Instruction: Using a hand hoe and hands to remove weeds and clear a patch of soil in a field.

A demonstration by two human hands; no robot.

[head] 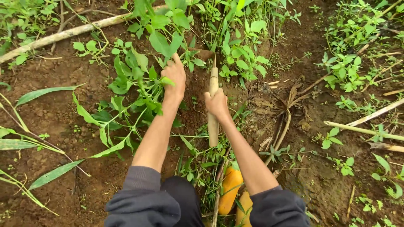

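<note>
Now, what I read off the head view, working outward from the tool:

Tool: a small hoe with a pale wooden handle [213, 110] stands almost upright in the middle of the view, its rusty blade [205, 54] down among the weeds at the top of the dug strip.
Right hand [217, 103]: closed round the handle at mid-length — I would keep that grip firm and low so the blade bites under the roots rather than skating.
Left hand [175, 75]: closed on a clump of leafy weed stems [143, 82], just left of the blade; I would keep its fingers clear of the edge.
Soil [54, 113]: bare, brown, damp-looking all round.
Further out: a pale fallen stalk [63, 33] upper left — dry stalks [366, 128] at the right.
</note>
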